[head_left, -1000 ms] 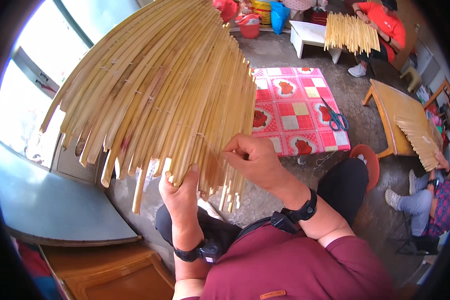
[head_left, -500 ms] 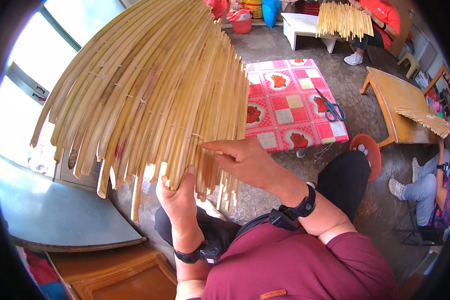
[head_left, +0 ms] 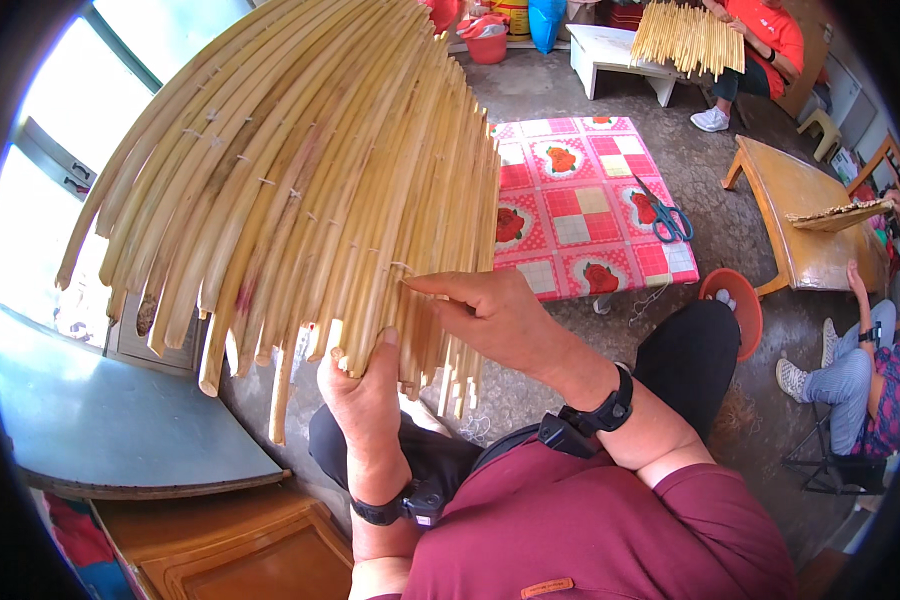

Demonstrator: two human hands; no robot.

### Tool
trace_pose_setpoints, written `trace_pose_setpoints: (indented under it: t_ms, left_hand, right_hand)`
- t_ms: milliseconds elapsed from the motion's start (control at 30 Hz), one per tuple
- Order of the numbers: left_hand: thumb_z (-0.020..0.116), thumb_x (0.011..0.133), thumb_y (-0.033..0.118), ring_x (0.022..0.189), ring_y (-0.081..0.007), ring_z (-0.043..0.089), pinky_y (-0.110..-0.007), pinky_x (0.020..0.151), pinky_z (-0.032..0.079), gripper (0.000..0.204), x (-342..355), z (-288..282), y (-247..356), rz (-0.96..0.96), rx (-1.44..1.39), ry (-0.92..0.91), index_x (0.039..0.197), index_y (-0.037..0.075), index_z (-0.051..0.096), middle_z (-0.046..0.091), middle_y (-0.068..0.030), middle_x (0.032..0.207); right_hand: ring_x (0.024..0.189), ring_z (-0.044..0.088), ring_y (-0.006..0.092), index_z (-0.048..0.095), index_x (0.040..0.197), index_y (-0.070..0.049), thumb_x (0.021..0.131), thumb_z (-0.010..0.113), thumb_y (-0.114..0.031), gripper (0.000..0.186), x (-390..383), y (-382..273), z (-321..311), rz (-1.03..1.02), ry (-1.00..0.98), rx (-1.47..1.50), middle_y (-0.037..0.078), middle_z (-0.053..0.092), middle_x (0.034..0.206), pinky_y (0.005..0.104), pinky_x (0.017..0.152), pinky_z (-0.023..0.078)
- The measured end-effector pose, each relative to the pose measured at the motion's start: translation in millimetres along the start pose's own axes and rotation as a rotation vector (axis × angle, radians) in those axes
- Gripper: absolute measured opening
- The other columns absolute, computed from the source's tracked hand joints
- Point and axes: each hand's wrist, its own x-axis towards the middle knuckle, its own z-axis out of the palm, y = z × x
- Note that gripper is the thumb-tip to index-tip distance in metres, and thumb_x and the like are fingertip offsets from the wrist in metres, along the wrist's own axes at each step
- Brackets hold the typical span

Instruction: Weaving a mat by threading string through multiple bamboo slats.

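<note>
A large mat of pale straw-coloured stalks, tied side by side with rows of white thread, rises at a slant in front of me and fans out to the upper left. My left hand grips its lower edge, thumb on the front face and fingers hidden behind. At a white thread stitch near that edge, my right hand presses its index fingertip to the stalks, the other fingers curled in. Whether thread is pinched there is too small to tell.
Beyond the mat stands a low table with a pink checked cloth, bearing scissors. An orange basin is by my right knee. A blue-grey tabletop lies at left. Two co-workers handle similar mats, near a white bench and a wooden table.
My hands and the mat have shifted only slightly, my right fingertip staying by the stitch. The co-worker at right has tipped their mat more edge-on and moved a hand.
</note>
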Motion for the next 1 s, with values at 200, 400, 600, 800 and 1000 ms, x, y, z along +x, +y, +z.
trace_pose_setpoints:
  t_ms: [200,400,600,800,1000]
  left_hand:
    - [0.063,0.083,-0.002,0.072,-0.0047,0.054,-0.021,0.064,0.044,0.012,-2.4,1.5,2.5,0.009,0.023,-0.015,0.095,0.000,0.066,0.063,0.0027,0.082]
    - [0.063,0.083,-0.002,0.074,-0.0053,0.055,-0.022,0.064,0.044,0.012,-0.9,-0.4,3.2,0.036,0.083,-0.050,0.095,-0.001,0.066,0.064,0.0008,0.082]
    - [0.062,0.083,-0.002,0.074,-0.0057,0.055,-0.022,0.065,0.045,0.013,-0.8,0.1,-0.2,0.074,0.085,-0.047,0.094,-0.002,0.067,0.065,0.0001,0.083]
    - [0.062,0.083,-0.002,0.072,-0.0049,0.055,-0.022,0.063,0.045,0.013,-2.6,2.5,2.8,0.065,0.094,-0.054,0.095,-0.001,0.067,0.065,0.0009,0.081]
    - [0.063,0.082,-0.002,0.071,-0.0039,0.054,-0.021,0.062,0.044,0.013,-2.5,3.1,4.4,0.045,0.092,-0.050,0.094,-0.001,0.067,0.064,0.0017,0.080]
  right_hand:
    - [0.054,0.054,0.0116,0.068,0.107,-0.008,0.081,0.063,-0.005,0.027,-0.3,-3.3,-0.7,0.009,0.004,-0.005,0.012,0.060,0.067,0.0262,0.051,0.044]
    - [0.051,0.053,0.0129,0.068,0.108,-0.009,0.081,0.064,-0.006,0.028,-3.7,-3.9,-4.9,0.025,-0.006,-0.035,0.012,0.057,0.063,0.0268,0.050,0.043]
    - [0.052,0.055,0.0143,0.068,0.107,-0.010,0.080,0.063,-0.006,0.028,-3.6,-2.6,-5.9,0.018,0.000,-0.039,0.012,0.058,0.063,0.0275,0.050,0.044]
    - [0.053,0.058,0.0162,0.068,0.107,-0.009,0.080,0.063,-0.007,0.028,-4.5,0.1,-6.7,-0.009,0.022,-0.045,0.013,0.060,0.066,0.0279,0.051,0.045]
    - [0.054,0.059,0.0171,0.068,0.107,-0.010,0.080,0.063,-0.006,0.028,-4.8,-3.5,-9.1,0.016,0.001,-0.060,0.013,0.061,0.066,0.0279,0.052,0.046]
